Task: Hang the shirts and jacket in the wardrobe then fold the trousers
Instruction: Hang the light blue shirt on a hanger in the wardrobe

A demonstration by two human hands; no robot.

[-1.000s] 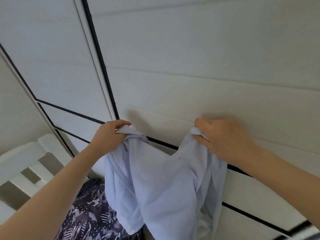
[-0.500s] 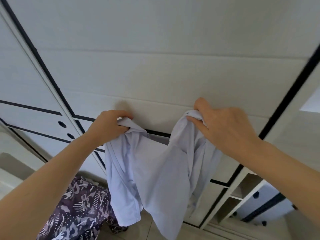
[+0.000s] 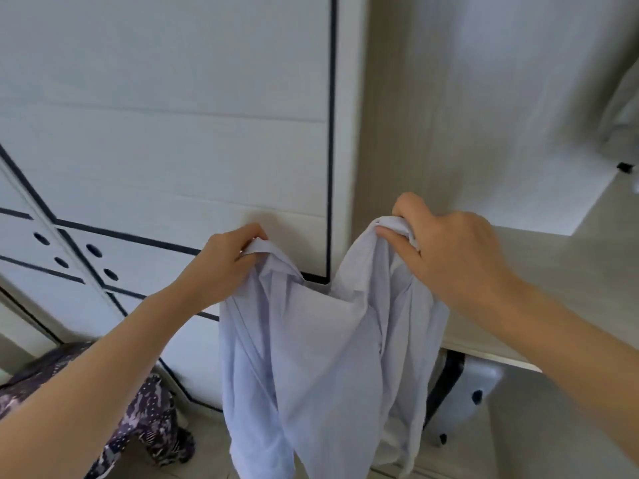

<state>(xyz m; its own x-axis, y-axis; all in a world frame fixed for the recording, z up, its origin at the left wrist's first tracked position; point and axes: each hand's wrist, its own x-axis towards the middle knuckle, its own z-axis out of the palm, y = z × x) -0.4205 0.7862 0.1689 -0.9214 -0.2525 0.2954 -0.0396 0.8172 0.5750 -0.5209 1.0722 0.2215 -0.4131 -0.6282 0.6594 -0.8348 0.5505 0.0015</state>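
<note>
Wardrobe (image 3: 173, 150) is being faced, one bay open at the right. The shirt (image 3: 328, 357) is being held up before it, hanging slack. Its top corners are being gripped in curled fingers by the left hand (image 3: 221, 267) and right hand (image 3: 449, 254). With no hanger seen, a drop or creasing is being risked should either grip loosen.

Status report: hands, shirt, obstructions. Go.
Left hand grips shirt at top, right hand grips other end. Shirt hangs loose between them. Wardrobe panel close behind.
</note>
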